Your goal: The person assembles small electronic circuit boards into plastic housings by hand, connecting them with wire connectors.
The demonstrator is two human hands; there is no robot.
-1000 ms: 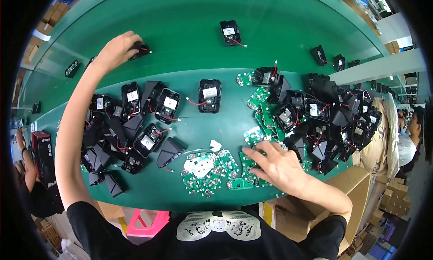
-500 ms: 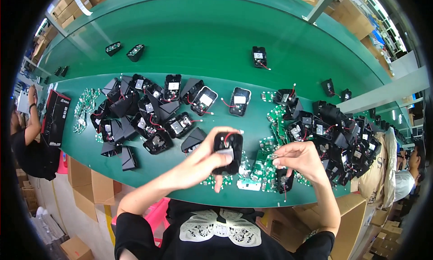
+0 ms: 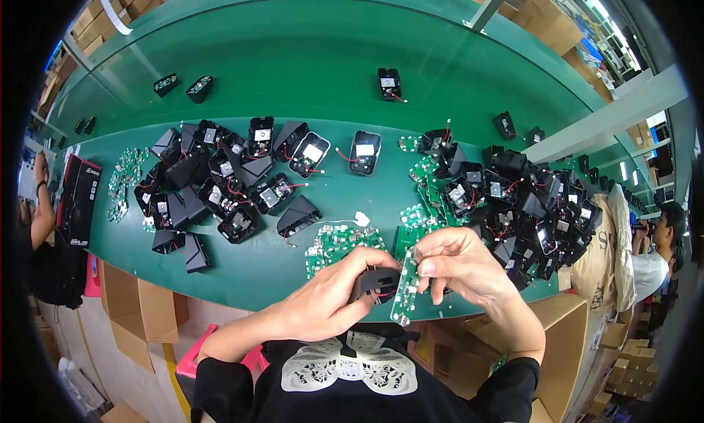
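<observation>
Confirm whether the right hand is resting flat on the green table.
No: the right hand is raised over the table edge, pinching a green circuit board beside the black housing in the left hand.

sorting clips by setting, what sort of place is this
Likely an electronics assembly line: a long green workbench heaped with black plastic housings and green circuit boards, cardboard boxes beneath.

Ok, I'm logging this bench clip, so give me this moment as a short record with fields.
left hand: holds a black plastic housing
right hand: pinches a green circuit board against the housing
surface: green table
left pile: black housings with red wires
right pile: more black housings
near hands: loose green boards
</observation>
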